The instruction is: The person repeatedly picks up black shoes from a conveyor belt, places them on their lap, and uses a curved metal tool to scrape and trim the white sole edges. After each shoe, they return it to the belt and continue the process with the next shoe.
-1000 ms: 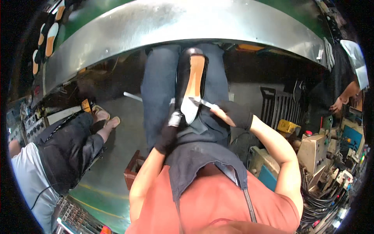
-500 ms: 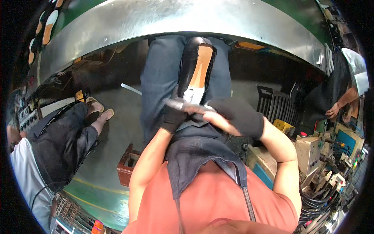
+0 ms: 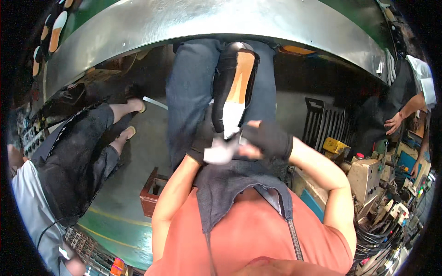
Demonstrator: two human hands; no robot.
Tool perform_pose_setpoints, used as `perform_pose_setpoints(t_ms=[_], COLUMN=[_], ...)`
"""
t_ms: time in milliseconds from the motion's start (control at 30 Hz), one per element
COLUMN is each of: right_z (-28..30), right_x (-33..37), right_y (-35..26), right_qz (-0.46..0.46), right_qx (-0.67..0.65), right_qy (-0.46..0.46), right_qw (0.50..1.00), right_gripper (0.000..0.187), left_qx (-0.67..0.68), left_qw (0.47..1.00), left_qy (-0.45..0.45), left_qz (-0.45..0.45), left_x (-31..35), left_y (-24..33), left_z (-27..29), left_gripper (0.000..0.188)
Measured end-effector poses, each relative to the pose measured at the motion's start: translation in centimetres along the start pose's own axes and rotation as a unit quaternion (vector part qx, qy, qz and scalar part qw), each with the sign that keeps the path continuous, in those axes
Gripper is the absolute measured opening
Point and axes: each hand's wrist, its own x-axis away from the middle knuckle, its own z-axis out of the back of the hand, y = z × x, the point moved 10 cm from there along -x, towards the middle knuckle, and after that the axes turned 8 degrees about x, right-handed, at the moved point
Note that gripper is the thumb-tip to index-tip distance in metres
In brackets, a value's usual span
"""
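Note:
A black shoe (image 3: 224, 85) lies upside down along my lap, its tan and white underside turned up. My left hand (image 3: 200, 142), in a black fingerless glove, grips the shoe's near end from the left, its fingers partly hidden. On the right, my right hand (image 3: 269, 140), gloved the same way, closes around a pale grey tool (image 3: 220, 154). Motion smears this tool, so its kind does not show. It reaches left over the near end of the shoe, in front of my apron (image 3: 225, 184).
A curved metal bench edge (image 3: 221, 20) runs across ahead of my knees, with several soles (image 3: 57, 34) at far left. A brown wooden stool (image 3: 151, 195) stands left. Machinery (image 3: 363, 177) stands right. One person (image 3: 69, 152) is at left, another (image 3: 405, 110) at right.
My right hand has lifted and turned, and the tool's pale end has swung down toward me. The shoe has shifted slightly, showing more of its white part. The person at left has moved their feet.

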Motion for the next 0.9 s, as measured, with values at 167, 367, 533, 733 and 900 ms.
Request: perform_pose_setpoints(t_ms=[167, 367, 533, 733, 900], right_z=[2.2, 4.3, 3.0, 1.1, 3.6], right_x=[7.9, 11.3, 9.4, 8.2, 2.7], right_y=[5.1, 2.8, 2.2, 7.7, 2.7], right_qz=[-0.214, -0.318, -0.3, -0.343, -0.275], right_qx=[0.033, -0.082, -0.154, -0.188, 0.24], right_qy=[-0.054, 0.015, 0.052, -0.074, -0.117], right_qw=[0.975, 0.945, 0.94, 0.917, 0.923], right_gripper=[0.03, 0.026, 0.027, 0.036, 0.028], left_qx=[-0.2, 0.0, -0.135, -0.064, -0.191], left_qw=[0.979, 0.989, 0.979, 0.996, 0.964], left_qy=[-0.049, 0.116, 0.099, 0.011, -0.013], left_qz=[-0.014, -0.094, -0.113, -0.064, -0.183], left_x=[1.2, -2.0, -3.5, -3.0, -0.8], left_y=[7.5, 16.8, 4.3, 3.4, 6.6], left_z=[5.4, 10.9, 0.4, 0.5, -0.7], left_gripper=[0.089, 0.076, 0.065, 0.055, 0.061])
